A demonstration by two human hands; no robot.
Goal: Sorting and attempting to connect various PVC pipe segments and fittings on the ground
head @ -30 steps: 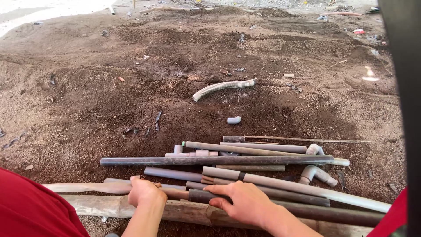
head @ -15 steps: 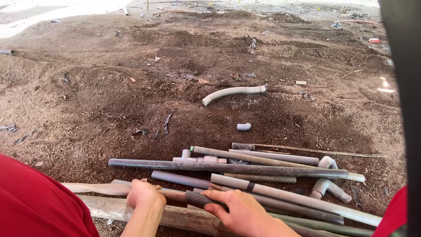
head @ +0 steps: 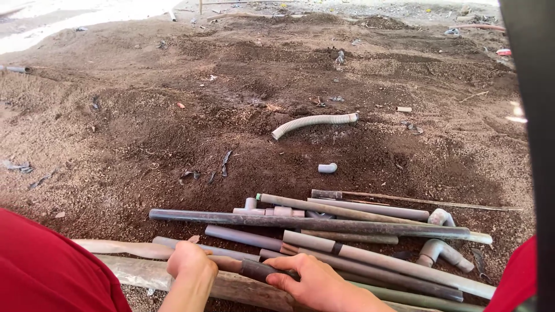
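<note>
A pile of several grey and dark pipes [head: 324,231] lies on bare brown soil just ahead of me. My left hand [head: 189,261] is closed around a dark pipe [head: 254,269] at the near edge of the pile. My right hand [head: 315,281] grips the same pipe a little further right, fingers wrapped over it. A long dark pipe [head: 300,222] crosses the top of the pile. Grey elbow fittings [head: 442,252] sit at the pile's right end. Red sleeves show at the lower left and lower right.
A corrugated grey hose [head: 315,122] curves on the soil beyond the pile. A small grey elbow piece [head: 327,168] lies between them. A pale weathered plank [head: 133,249] runs under the pile's near side. A dark post [head: 535,115] fills the right edge. Scraps litter the dirt.
The view has shifted left and tilted down a little, so the pile sits further right in the frame. Both hands stay on the dark pipe, the right hand slid slightly along it.
</note>
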